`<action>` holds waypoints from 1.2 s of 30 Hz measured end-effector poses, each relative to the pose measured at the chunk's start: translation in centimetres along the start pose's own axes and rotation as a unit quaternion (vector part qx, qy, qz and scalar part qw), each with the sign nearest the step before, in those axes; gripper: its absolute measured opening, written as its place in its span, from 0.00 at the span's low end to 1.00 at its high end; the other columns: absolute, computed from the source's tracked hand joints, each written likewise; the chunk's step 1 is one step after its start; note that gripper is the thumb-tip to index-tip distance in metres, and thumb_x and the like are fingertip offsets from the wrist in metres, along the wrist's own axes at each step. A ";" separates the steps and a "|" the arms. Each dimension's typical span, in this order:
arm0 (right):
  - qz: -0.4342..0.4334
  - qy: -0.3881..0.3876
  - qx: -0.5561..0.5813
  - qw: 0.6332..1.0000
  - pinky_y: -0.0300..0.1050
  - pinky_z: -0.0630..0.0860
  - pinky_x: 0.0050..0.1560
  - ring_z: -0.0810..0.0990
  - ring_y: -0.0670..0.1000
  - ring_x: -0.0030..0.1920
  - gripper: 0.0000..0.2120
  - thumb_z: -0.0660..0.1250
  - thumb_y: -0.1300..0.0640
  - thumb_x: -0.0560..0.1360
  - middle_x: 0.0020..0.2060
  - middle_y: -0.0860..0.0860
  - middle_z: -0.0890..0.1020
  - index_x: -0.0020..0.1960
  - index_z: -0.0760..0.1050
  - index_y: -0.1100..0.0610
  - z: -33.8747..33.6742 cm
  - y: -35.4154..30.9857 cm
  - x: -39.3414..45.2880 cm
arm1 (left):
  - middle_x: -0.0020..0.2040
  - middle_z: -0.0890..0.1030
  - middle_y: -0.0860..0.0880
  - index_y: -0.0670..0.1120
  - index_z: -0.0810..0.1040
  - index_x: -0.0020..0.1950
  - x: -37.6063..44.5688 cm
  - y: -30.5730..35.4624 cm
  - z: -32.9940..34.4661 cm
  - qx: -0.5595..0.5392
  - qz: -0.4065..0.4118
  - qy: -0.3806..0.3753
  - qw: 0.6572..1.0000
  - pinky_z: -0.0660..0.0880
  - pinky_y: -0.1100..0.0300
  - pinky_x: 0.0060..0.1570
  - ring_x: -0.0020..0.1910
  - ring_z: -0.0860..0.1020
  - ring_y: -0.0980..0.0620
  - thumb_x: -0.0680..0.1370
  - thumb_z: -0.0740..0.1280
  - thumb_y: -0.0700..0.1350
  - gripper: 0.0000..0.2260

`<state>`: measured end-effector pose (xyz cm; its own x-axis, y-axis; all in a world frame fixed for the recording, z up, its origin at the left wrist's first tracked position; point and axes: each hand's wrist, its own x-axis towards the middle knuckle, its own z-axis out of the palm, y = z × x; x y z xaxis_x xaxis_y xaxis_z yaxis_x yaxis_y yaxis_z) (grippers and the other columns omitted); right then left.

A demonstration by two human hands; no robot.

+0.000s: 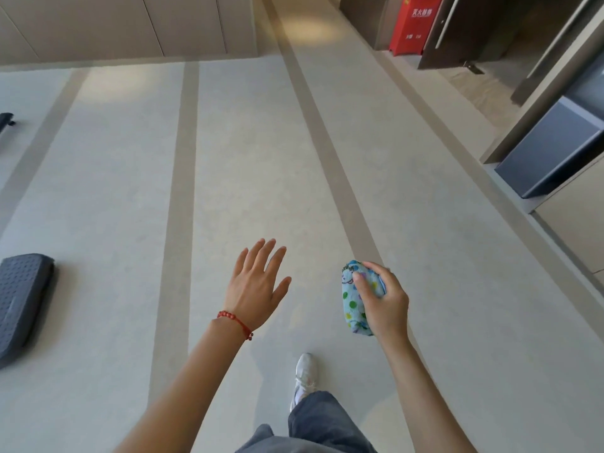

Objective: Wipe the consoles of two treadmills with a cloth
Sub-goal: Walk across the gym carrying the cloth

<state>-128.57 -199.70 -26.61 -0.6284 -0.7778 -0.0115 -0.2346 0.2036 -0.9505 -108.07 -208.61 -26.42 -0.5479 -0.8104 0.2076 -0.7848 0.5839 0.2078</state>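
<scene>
My right hand (384, 300) grips a bunched light-blue cloth (354, 300) with coloured dots, held out over the floor. My left hand (256, 286) is stretched forward beside it, palm down, fingers spread and holding nothing; a red bead bracelet sits on that wrist. No treadmill console shows in the head view. A dark, dotted pad (23, 300) at the left edge may be the end of an exercise machine, but I cannot tell which.
Pale floor (248, 158) with darker stripes runs ahead. A red fire-extinguisher cabinet (416, 24) and a dark door (457, 27) stand at the far right. A grey box (549, 148) sits in a recess on the right. My white shoe (305, 374) is below.
</scene>
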 end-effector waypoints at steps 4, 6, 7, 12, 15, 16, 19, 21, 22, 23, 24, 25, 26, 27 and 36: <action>0.003 0.012 0.004 1.000 0.26 0.71 0.44 0.78 0.42 0.49 0.08 0.70 0.52 0.72 0.47 0.42 0.80 0.51 0.77 0.48 0.3 -1.3 7.8 | 0.63 0.75 0.41 0.41 0.74 0.64 8.4 0.0 1.1 -0.012 0.021 -0.003 1.000 0.69 0.42 0.62 0.64 0.71 0.40 0.77 0.54 0.54 0.24; 0.002 0.017 0.005 1.000 0.24 0.71 0.44 0.78 0.42 0.49 0.08 0.70 0.55 0.72 0.47 0.43 0.79 0.50 0.77 0.48 0.3 -1.7 11.1 | 0.63 0.75 0.41 0.41 0.74 0.64 12.3 0.0 1.6 -0.014 0.029 -0.005 0.999 0.70 0.42 0.61 0.64 0.72 0.40 0.78 0.53 0.55 0.24; 0.004 0.021 0.003 1.000 0.24 0.70 0.44 0.78 0.42 0.49 0.08 0.70 0.55 0.72 0.47 0.44 0.79 0.51 0.77 0.48 0.3 -1.8 12.7 | 0.63 0.75 0.41 0.41 0.74 0.64 14.1 0.1 1.9 -0.015 0.034 -0.007 0.999 0.70 0.41 0.61 0.64 0.72 0.39 0.79 0.51 0.56 0.25; 0.014 0.050 -0.009 0.999 0.24 0.71 0.44 0.78 0.43 0.48 0.09 0.70 0.56 0.72 0.48 0.47 0.79 0.52 0.78 0.51 0.4 -1.9 18.9 | 0.63 0.76 0.41 0.41 0.75 0.64 22.4 0.7 3.5 -0.020 0.081 -0.016 0.996 0.69 0.41 0.61 0.63 0.73 0.39 0.78 0.53 0.55 0.25; 0.020 0.078 -0.013 0.997 0.23 0.70 0.43 0.78 0.42 0.48 0.09 0.70 0.56 0.72 0.47 0.47 0.79 0.52 0.77 0.51 0.5 -1.7 22.4 | 0.63 0.76 0.41 0.41 0.75 0.64 27.4 1.2 4.9 -0.025 0.115 -0.022 0.993 0.69 0.42 0.61 0.63 0.73 0.39 0.76 0.55 0.55 0.24; 0.022 0.088 -0.016 0.996 0.22 0.70 0.42 0.78 0.42 0.48 0.09 0.70 0.56 0.72 0.47 0.47 0.79 0.52 0.77 0.51 0.5 -1.7 23.6 | 0.62 0.76 0.41 0.41 0.75 0.64 29.2 1.4 5.4 -0.026 0.128 -0.022 0.991 0.69 0.42 0.61 0.63 0.73 0.39 0.76 0.55 0.55 0.24; 0.035 0.122 -0.020 0.992 0.22 0.70 0.42 0.78 0.43 0.48 0.09 0.70 0.56 0.72 0.48 0.47 0.79 0.53 0.77 0.52 0.5 -1.4 27.5 | 0.62 0.76 0.40 0.41 0.75 0.64 34.6 2.0 6.8 -0.035 0.165 -0.029 0.985 0.69 0.41 0.60 0.62 0.74 0.39 0.76 0.55 0.55 0.24; 0.048 0.153 -0.018 0.987 0.24 0.72 0.42 0.78 0.44 0.48 0.09 0.70 0.56 0.72 0.48 0.47 0.79 0.52 0.77 0.50 0.4 -1.3 30.1 | 0.62 0.76 0.40 0.41 0.75 0.64 38.3 2.5 7.9 -0.042 0.193 -0.039 0.979 0.68 0.41 0.61 0.62 0.74 0.39 0.77 0.54 0.55 0.24; 0.055 0.170 -0.015 0.984 0.25 0.73 0.43 0.78 0.44 0.48 0.09 0.70 0.55 0.72 0.48 0.47 0.79 0.52 0.77 0.49 0.3 -1.3 31.3 | 0.62 0.76 0.40 0.41 0.75 0.64 40.2 2.8 8.3 -0.045 0.209 -0.046 0.976 0.68 0.41 0.61 0.62 0.74 0.39 0.77 0.54 0.55 0.24; 0.064 0.188 -0.011 0.980 0.27 0.74 0.43 0.78 0.44 0.49 0.09 0.70 0.55 0.72 0.48 0.46 0.79 0.52 0.77 0.48 0.2 -1.4 32.5 | 0.62 0.76 0.40 0.41 0.75 0.64 42.1 3.1 8.8 -0.048 0.226 -0.053 0.971 0.69 0.41 0.60 0.62 0.74 0.39 0.77 0.54 0.55 0.25; 0.073 0.206 -0.007 0.976 0.30 0.75 0.44 0.79 0.44 0.49 0.09 0.70 0.55 0.72 0.48 0.46 0.79 0.52 0.77 0.48 0.0 -1.4 33.7 | 0.62 0.76 0.40 0.41 0.75 0.64 44.1 3.5 9.2 -0.052 0.244 -0.058 0.967 0.69 0.41 0.60 0.62 0.73 0.39 0.77 0.54 0.55 0.24; 0.082 0.223 -0.002 0.971 0.32 0.75 0.45 0.79 0.44 0.49 0.09 0.70 0.55 0.72 0.49 0.46 0.79 0.52 0.77 0.47 -0.2 -1.4 34.8 | 0.63 0.76 0.41 0.41 0.75 0.64 45.9 3.9 9.6 -0.054 0.263 -0.060 0.961 0.69 0.41 0.61 0.63 0.73 0.39 0.77 0.54 0.55 0.24; 0.091 0.241 0.004 0.966 0.33 0.75 0.46 0.79 0.44 0.49 0.09 0.70 0.55 0.72 0.48 0.46 0.79 0.51 0.77 0.47 -0.4 -1.4 35.8 | 0.63 0.76 0.41 0.41 0.74 0.64 47.7 4.3 10.0 -0.057 0.282 -0.061 0.956 0.69 0.42 0.61 0.63 0.73 0.40 0.77 0.55 0.55 0.24; 0.100 0.259 0.010 0.961 0.34 0.75 0.46 0.79 0.44 0.49 0.09 0.70 0.55 0.72 0.48 0.46 0.79 0.51 0.76 0.47 -0.7 -1.4 36.8 | 0.63 0.76 0.41 0.41 0.74 0.64 49.4 4.9 10.5 -0.062 0.300 -0.063 0.950 0.69 0.42 0.61 0.63 0.72 0.40 0.76 0.55 0.55 0.24; 0.154 0.408 0.037 0.899 0.37 0.76 0.49 0.78 0.44 0.49 0.10 0.69 0.57 0.73 0.48 0.44 0.78 0.52 0.75 0.46 -5.5 -0.2 41.2 | 0.64 0.75 0.40 0.42 0.70 0.65 58.7 13.2 15.0 -0.117 0.449 -0.096 0.881 0.69 0.41 0.61 0.65 0.67 0.43 0.80 0.51 0.55 0.22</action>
<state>-158.47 -228.52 -25.17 -0.9972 0.0103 -0.0747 0.0747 0.2701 -0.9599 -154.95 -249.24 -25.84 -0.9736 0.0032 0.2283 0.0589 0.9697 0.2372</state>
